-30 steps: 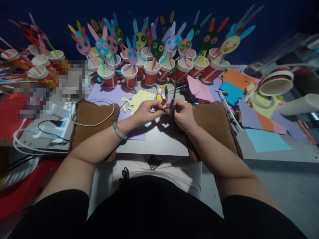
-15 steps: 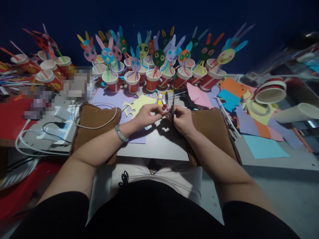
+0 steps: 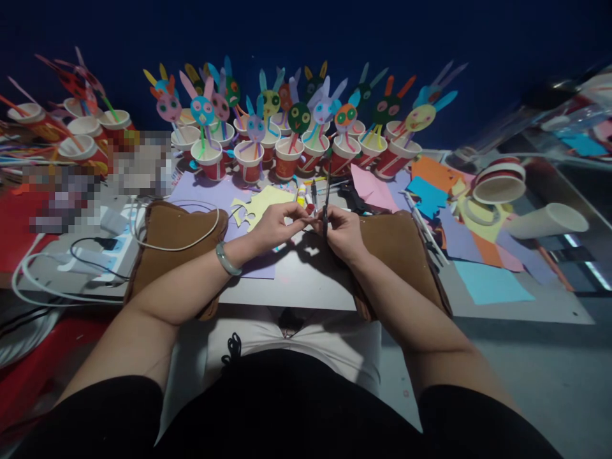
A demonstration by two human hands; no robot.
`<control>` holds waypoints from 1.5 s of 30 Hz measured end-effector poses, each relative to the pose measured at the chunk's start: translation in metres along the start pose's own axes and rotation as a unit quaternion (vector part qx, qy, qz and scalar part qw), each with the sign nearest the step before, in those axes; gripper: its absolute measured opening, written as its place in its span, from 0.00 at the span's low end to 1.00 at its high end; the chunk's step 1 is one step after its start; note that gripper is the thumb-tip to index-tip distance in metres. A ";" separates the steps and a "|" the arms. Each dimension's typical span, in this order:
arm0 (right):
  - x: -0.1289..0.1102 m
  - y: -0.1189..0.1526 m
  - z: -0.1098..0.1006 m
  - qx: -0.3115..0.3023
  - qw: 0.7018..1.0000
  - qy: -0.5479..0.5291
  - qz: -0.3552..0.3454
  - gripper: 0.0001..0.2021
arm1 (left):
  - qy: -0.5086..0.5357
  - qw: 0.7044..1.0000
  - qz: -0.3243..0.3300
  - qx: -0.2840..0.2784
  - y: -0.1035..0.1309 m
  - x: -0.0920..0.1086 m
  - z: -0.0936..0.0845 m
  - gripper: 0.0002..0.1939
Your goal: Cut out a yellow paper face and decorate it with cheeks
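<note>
My right hand (image 3: 345,234) is closed around dark scissors (image 3: 327,207), whose thin blades point up and away from me. My left hand (image 3: 277,224) pinches something tiny between thumb and fingertips, right beside the scissors; I cannot make out what it is. Both hands hover close together above the white table (image 3: 296,287). Behind the left fingers lies yellow paper (image 3: 270,199) with pieces cut out of it, over a purple sheet (image 3: 201,188). A yellow glue stick (image 3: 301,194) and a pen (image 3: 314,189) lie just past my fingertips.
Rows of red-and-white paper cups (image 3: 289,159) with paper rabbit heads on sticks stand along the back. Brown pads (image 3: 399,255) lie under my forearms. A power strip (image 3: 119,255) with cables is at left. Coloured paper scraps (image 3: 492,280) and a tape roll (image 3: 480,210) are at right.
The whole view has shifted slightly, so the table's things sit a little further left and lower. My hands keep nearly the same pose, close together at the scissors.
</note>
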State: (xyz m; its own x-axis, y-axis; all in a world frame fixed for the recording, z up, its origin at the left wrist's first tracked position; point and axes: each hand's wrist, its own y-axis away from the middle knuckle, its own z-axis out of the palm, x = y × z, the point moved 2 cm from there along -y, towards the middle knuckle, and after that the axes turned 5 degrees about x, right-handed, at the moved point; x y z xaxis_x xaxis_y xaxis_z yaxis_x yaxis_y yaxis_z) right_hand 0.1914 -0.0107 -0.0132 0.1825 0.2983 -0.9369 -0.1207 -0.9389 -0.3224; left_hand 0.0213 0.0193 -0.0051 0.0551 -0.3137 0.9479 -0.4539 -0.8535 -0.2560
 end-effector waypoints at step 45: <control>-0.011 0.010 0.004 -0.127 0.991 0.017 0.043 0.28 | 0.175 0.975 -0.068 0.117 -0.004 0.015 -0.006 0.12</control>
State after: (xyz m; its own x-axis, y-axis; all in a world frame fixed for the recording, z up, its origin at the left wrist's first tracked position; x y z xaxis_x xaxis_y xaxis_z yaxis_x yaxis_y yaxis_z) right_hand 0.1840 -0.0229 -0.0072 0.2153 0.2124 -0.9531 0.1112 -0.9750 -0.1922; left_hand 0.0184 0.0208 0.0117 -0.2258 -0.0642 0.9721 -0.2459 -0.9618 -0.1206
